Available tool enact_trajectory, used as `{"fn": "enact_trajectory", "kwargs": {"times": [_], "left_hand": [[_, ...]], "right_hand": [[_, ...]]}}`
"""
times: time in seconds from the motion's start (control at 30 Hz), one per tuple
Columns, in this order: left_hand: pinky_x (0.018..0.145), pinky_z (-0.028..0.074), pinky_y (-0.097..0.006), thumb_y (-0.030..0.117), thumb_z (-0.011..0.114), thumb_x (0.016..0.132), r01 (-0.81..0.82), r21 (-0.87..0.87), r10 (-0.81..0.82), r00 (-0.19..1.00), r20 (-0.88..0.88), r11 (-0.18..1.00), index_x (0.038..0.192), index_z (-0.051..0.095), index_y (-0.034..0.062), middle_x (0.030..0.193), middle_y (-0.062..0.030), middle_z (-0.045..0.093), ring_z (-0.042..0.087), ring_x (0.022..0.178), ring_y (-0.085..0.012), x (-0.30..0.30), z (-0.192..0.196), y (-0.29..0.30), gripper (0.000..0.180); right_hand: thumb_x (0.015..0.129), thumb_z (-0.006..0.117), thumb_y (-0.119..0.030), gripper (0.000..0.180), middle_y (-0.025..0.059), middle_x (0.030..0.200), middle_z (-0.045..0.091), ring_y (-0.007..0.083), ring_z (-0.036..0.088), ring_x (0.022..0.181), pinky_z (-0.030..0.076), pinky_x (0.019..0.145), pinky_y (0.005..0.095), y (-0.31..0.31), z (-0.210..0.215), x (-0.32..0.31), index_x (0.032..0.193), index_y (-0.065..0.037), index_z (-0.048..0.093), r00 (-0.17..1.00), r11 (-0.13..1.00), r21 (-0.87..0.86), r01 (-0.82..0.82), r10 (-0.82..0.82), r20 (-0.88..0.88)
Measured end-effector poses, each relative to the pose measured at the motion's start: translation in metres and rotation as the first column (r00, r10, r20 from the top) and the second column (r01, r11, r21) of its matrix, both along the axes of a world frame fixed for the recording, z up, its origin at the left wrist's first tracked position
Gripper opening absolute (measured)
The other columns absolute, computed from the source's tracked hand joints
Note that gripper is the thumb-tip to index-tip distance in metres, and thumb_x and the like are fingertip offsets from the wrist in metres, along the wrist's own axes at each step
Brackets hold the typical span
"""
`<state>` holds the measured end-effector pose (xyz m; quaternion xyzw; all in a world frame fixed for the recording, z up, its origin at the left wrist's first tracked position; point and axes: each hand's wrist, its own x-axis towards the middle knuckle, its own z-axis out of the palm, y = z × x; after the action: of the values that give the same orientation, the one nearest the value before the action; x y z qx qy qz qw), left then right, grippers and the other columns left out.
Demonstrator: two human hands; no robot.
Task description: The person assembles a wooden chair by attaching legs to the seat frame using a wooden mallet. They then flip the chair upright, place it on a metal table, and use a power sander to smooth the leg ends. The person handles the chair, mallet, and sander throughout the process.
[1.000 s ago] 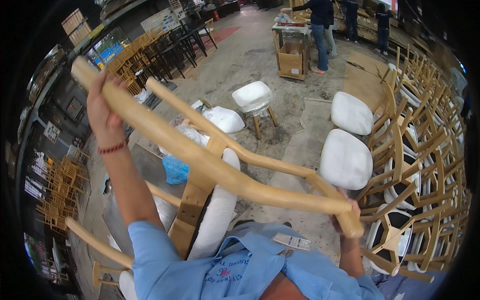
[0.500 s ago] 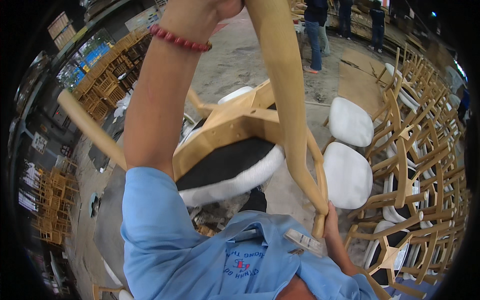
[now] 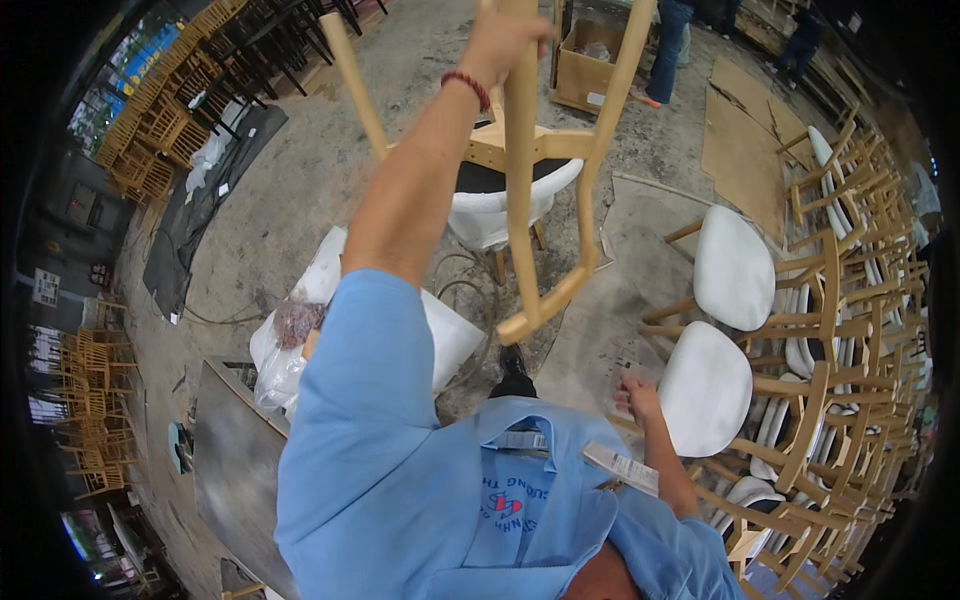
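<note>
My left hand (image 3: 505, 45), with a dark red bead bracelet at its wrist, grips a pale wooden leg of an upturned chair (image 3: 518, 180). The legs point up and away, and the black underside shows beside my forearm. Its bent wooden back part hangs toward me, ending near my shoe. Below and behind it is a white padded seat (image 3: 490, 225); I cannot tell whether this belongs to the same chair. My right hand (image 3: 638, 395) is low on the right, fingers apart and holding nothing, close to a white chair seat (image 3: 706, 390).
A second white-seated chair (image 3: 735, 268) and a dense stack of chairs (image 3: 850, 340) fill the right side. A cardboard box (image 3: 582, 65) stands ahead, near a person's legs (image 3: 668, 50). On the left are a grey board (image 3: 235, 460), plastic wrapping (image 3: 275, 370) and wooden stools (image 3: 100, 400).
The upturned chair has moved farther from me, with my left hand on its leg. My right hand has let go of the chair's back end and is now apart from it.
</note>
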<state>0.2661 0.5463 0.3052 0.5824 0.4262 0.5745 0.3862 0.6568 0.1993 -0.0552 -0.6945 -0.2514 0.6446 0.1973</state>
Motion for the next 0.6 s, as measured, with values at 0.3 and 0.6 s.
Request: {"fn": "enact_trajectory", "kwargs": {"times": [0.3, 0.6], "left_hand": [[0.073, 0.052, -0.03, 0.001, 0.075, 0.067, 0.015, -0.26, -0.009, 1.0, 0.023, 0.965, 0.086, 0.062, 0.0042, 0.082, -0.0041, 0.066, 0.063, 0.077, -0.0139, -0.08, -0.183, -0.073, 0.023], [0.095, 0.05, -0.036, 0.0, 0.073, 0.077, -0.515, -0.219, 0.529, 0.848, 0.008, 0.829, 0.119, 0.058, 0.0047, 0.115, -0.0081, 0.065, 0.06, 0.114, -0.0199, -0.039, -0.257, -0.192, 0.044]], "right_hand": [[0.092, 0.057, -0.022, 0.027, 0.0107, 0.089, 0.068, 0.0213, 0.064, 0.063, 0.051, 0.051, 0.0344, -0.02, -0.024, 0.033, 0.113, -0.007, 0.065, 0.881, 0.912, -0.193, -0.363, 0.403, 0.249], [0.09, 0.054, -0.018, 0.018, 0.0115, 0.078, 0.065, 0.0218, 0.06, 0.057, 0.048, 0.047, 0.0363, 0.198, -0.058, 0.096, 0.104, -0.009, 0.064, 0.377, 0.41, -0.057, -0.91, 0.877, 0.297]]}}
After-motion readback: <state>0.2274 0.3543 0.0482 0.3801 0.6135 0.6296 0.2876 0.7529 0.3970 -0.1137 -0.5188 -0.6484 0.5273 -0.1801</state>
